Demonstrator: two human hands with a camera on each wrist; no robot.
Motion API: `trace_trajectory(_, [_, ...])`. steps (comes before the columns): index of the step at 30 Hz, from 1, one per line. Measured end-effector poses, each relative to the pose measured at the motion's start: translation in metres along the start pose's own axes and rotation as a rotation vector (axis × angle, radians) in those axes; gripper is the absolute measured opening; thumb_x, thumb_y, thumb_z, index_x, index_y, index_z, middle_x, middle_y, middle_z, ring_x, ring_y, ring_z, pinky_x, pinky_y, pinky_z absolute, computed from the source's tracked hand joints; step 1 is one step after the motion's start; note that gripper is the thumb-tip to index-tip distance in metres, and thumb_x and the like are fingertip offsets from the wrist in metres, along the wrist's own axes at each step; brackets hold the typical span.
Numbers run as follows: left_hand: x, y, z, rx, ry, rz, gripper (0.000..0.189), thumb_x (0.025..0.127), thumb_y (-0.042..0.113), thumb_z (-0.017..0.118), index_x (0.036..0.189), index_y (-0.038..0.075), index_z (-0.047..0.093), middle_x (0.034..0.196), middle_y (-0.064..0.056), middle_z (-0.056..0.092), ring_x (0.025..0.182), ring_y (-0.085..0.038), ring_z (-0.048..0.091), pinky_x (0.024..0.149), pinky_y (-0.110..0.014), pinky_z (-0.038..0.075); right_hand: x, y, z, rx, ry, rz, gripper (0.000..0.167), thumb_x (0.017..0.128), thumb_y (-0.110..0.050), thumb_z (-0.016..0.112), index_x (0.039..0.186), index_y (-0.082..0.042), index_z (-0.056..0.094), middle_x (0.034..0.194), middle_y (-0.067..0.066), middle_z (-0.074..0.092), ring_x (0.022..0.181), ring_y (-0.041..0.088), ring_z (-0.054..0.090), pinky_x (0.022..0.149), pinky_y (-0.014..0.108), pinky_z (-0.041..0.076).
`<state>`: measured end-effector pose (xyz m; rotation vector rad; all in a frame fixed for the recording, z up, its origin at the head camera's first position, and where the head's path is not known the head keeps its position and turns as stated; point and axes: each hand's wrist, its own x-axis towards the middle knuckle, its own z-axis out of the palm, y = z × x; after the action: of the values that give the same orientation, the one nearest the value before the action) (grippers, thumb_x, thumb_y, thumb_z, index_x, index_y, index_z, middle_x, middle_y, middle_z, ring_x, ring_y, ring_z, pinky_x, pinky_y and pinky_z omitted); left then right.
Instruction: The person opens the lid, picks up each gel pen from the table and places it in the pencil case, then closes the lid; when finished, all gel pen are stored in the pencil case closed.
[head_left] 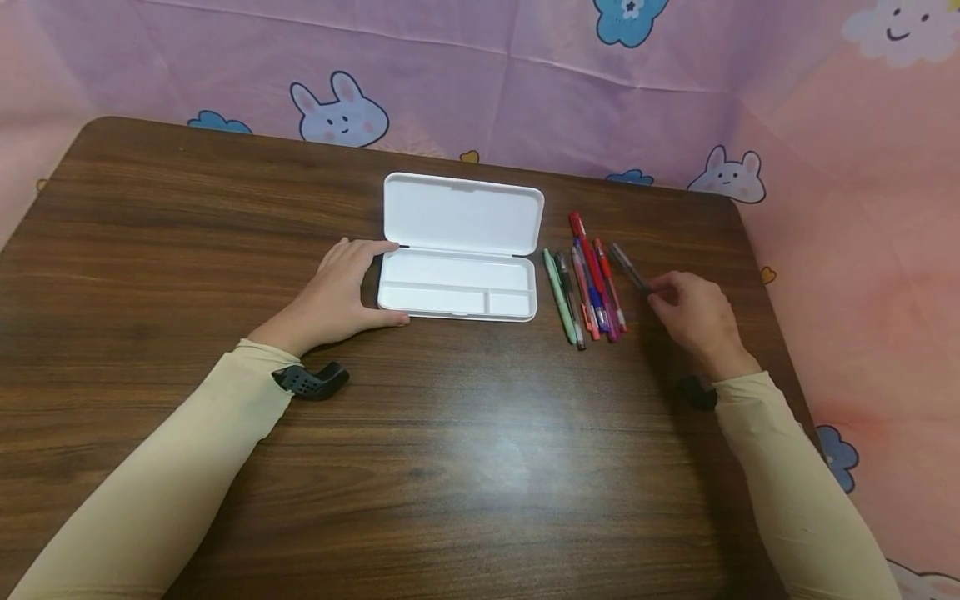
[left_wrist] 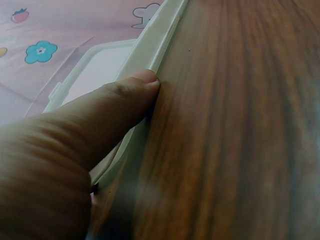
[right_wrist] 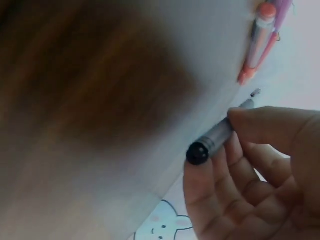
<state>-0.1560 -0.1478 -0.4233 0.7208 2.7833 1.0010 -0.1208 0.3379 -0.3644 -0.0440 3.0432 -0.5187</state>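
Observation:
A white pencil case lies with its lid raised and its compartments bare. My left hand grips its left end, thumb along the front edge and a finger at the hinge; the left wrist view shows the thumb against the case wall. Between thumb and fingers, my right hand pinches a clear grey pen with a black end, right of the other pens. The right wrist view has this pen slanting away from the fingers.
Beside the case's right end lie several pens: a light green pen, a black one, and red, blue and pink ones close together. A cartoon-printed cloth hangs behind and right of the brown table.

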Motion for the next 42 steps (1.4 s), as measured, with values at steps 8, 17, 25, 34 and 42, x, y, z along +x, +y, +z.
trace_trajectory(8, [-0.001, 0.000, 0.000, 0.008, -0.001, 0.003, 0.102, 0.079, 0.051, 0.088, 0.156, 0.007, 0.038, 0.157, -0.017, 0.043, 0.148, -0.038, 0.033, 0.129, -0.055, 0.007, 0.007, -0.034, 0.004, 0.021, 0.109, -0.126, 0.020, 0.099, -0.012, 0.068, 0.115, -0.002, 0.072, 0.106, 0.017, 0.070, 0.091, 0.033, 0.065, 0.078, 0.053, 0.057])
trace_trajectory(17, [-0.002, 0.000, 0.000, 0.009, 0.002, 0.003, 0.102, 0.079, 0.051, 0.088, 0.156, 0.007, 0.038, 0.156, -0.017, 0.043, 0.149, -0.038, 0.033, 0.129, -0.055, 0.007, 0.022, -0.110, 0.013, -0.014, 0.073, -0.326, 0.019, 0.099, -0.012, 0.070, 0.116, -0.006, 0.075, 0.107, 0.010, 0.070, 0.086, 0.026, 0.064, 0.072, 0.044, 0.058])
trace_trajectory(25, [-0.002, 0.000, -0.001, 0.014, -0.006, 0.004, 0.103, 0.079, 0.053, 0.087, 0.157, 0.007, 0.037, 0.157, -0.018, 0.042, 0.149, -0.039, 0.032, 0.129, -0.054, 0.007, 0.037, -0.164, 0.039, -0.091, 0.016, -0.525, 0.015, 0.099, -0.014, 0.069, 0.111, -0.011, 0.076, 0.105, 0.004, 0.073, 0.088, 0.020, 0.067, 0.069, 0.040, 0.058])
trace_trajectory(34, [-0.001, 0.000, 0.000, 0.020, -0.003, 0.001, 0.103, 0.079, 0.053, 0.087, 0.157, 0.008, 0.037, 0.157, -0.016, 0.043, 0.149, -0.037, 0.033, 0.130, -0.050, 0.007, 0.050, -0.190, 0.064, -0.108, -0.054, -0.613, 0.014, 0.100, -0.015, 0.068, 0.110, -0.012, 0.078, 0.105, 0.002, 0.075, 0.092, 0.019, 0.071, 0.076, 0.042, 0.061])
trace_trajectory(42, [-0.002, 0.002, -0.002, 0.017, -0.010, -0.017, 0.104, 0.079, 0.053, 0.087, 0.157, 0.008, 0.036, 0.157, -0.016, 0.042, 0.149, -0.036, 0.032, 0.130, -0.048, 0.006, 0.058, -0.198, 0.071, -0.144, -0.104, -0.609, 0.016, 0.101, -0.017, 0.068, 0.112, -0.013, 0.079, 0.107, 0.001, 0.075, 0.098, 0.020, 0.072, 0.080, 0.042, 0.061])
